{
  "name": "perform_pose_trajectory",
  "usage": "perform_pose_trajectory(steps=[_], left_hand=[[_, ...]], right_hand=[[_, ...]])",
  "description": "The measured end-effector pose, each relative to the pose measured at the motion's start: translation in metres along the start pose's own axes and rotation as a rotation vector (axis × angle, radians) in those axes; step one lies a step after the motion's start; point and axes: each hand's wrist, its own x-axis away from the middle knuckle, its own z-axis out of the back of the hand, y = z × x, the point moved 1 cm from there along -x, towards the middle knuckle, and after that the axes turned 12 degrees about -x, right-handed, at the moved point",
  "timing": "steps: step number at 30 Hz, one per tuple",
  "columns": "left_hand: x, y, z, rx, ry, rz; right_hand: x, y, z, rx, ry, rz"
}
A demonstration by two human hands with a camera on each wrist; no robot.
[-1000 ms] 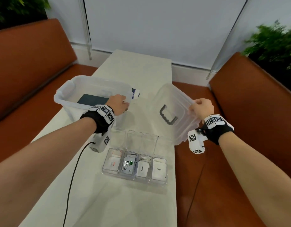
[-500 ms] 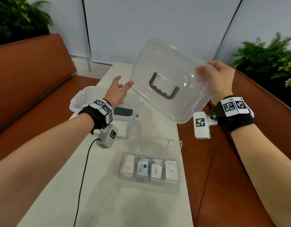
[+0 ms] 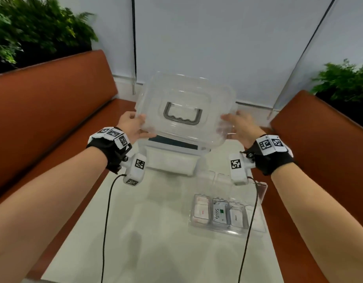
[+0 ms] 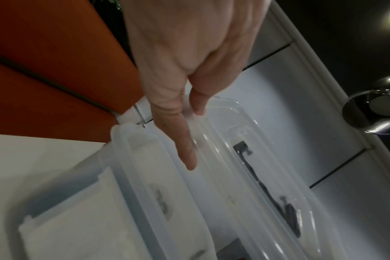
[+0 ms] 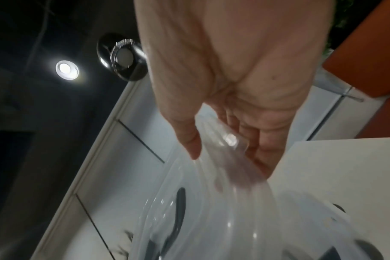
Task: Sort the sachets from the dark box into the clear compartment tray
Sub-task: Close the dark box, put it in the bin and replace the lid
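Clear lid [image 3: 186, 111], grey handle | left hand [image 3: 131, 127], right hand [image 3: 241, 127] pinch edges | sachets [image 3: 219, 213] blurry, perhaps four

Soft, even daylight in the head view; wrist views dim and motion-blurred, ceiling spotlight [image 5: 67, 70] glaring, edges bent.

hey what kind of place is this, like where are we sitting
Probably a cafe or restaurant booth, though that is a guess. Orange-brown padded benches flank a narrow pale table, leafy plants stand behind them, and sugar-type sachets sit in a clear compartment tray.
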Motion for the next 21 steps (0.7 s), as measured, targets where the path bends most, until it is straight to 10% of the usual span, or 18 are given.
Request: perform_pose_trajectory(steps=[9,21], left_hand=[[-0.028,-0.022,0.037,-0.438,0.074,0.134],[-0.036,-0.036,0.028,-0.7,0.092,0.055]], right_hand=[[-0.034,0.054,-0.04,0.206,0.302,-0.1],[-0.045,0.07,-0.061,0.675,0.188,-0.192]])
